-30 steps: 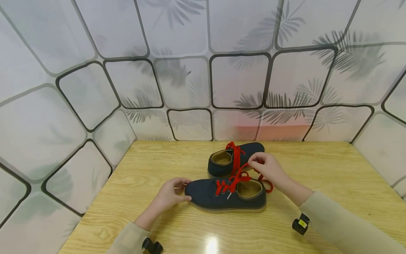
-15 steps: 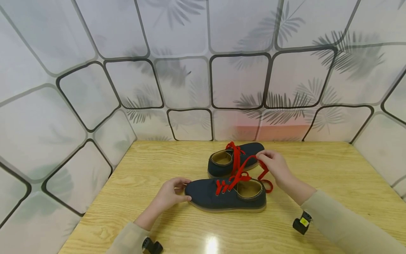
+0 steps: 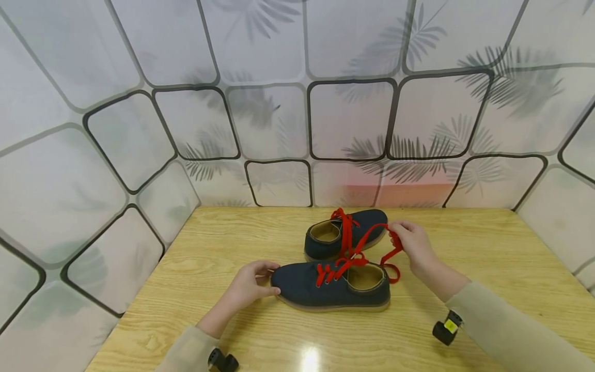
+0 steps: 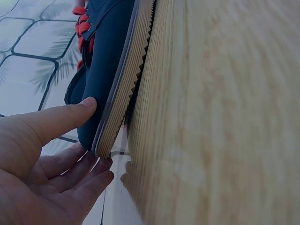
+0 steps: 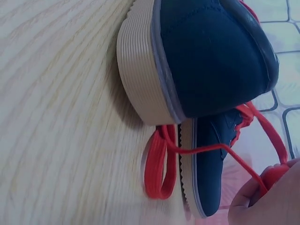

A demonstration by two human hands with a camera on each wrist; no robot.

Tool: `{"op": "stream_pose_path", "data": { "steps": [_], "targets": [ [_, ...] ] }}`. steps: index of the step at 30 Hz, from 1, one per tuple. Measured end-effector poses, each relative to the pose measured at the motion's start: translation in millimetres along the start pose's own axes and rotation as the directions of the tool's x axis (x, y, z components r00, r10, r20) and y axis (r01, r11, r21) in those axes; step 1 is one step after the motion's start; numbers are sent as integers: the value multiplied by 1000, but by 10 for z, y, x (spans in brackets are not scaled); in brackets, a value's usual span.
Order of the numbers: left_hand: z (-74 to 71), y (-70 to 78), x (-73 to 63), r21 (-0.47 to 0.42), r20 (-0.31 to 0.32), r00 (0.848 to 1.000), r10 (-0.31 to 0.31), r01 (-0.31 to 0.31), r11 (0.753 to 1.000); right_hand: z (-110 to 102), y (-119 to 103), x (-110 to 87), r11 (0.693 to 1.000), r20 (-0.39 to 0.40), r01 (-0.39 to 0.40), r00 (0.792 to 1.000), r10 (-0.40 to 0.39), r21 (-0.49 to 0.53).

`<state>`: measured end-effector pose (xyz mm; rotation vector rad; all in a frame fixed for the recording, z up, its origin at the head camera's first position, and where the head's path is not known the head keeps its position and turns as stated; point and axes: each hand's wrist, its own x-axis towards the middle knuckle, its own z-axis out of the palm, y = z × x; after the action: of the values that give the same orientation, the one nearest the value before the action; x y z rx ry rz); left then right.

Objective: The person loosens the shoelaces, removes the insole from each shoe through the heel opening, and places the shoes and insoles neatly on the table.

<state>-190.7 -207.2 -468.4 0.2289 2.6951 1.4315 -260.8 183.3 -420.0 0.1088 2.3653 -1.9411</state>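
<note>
Navy near shoe [image 3: 330, 298] lies on the wooden table [image 3: 223, 237], sole down, toe at nine o'clock, heel at three. Your left hand [image 3: 252, 283] grips that toe between thumb and fingers. Your right hand [image 3: 415, 245], at two o'clock from the shoe, pinches its red lace [image 5: 269, 130]. The far shoe [image 3: 329, 251] sits just beyond, at twelve o'clock.

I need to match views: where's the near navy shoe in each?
Head: near navy shoe, lower middle, toe at the left hand.
Left wrist: near navy shoe, upper left, toe at that hand.
Right wrist: near navy shoe, top, mostly right of centre, heel end showing.
Shared landmark: wood-grain table, in all three.
</note>
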Motion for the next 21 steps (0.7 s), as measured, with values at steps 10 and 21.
{"op": "stream_pose_path", "data": {
  "steps": [10, 21],
  "targets": [
    [3, -4, 0, -6, 0, 1000, -5, 5, 1000, -35, 71, -48, 990, 43, 50, 998, -45, -130],
    [3, -7, 5, -7, 2, 1000, -5, 5, 1000, -27, 53, -74, 934, 93, 163, 986, -140, -318]
  ]
}}
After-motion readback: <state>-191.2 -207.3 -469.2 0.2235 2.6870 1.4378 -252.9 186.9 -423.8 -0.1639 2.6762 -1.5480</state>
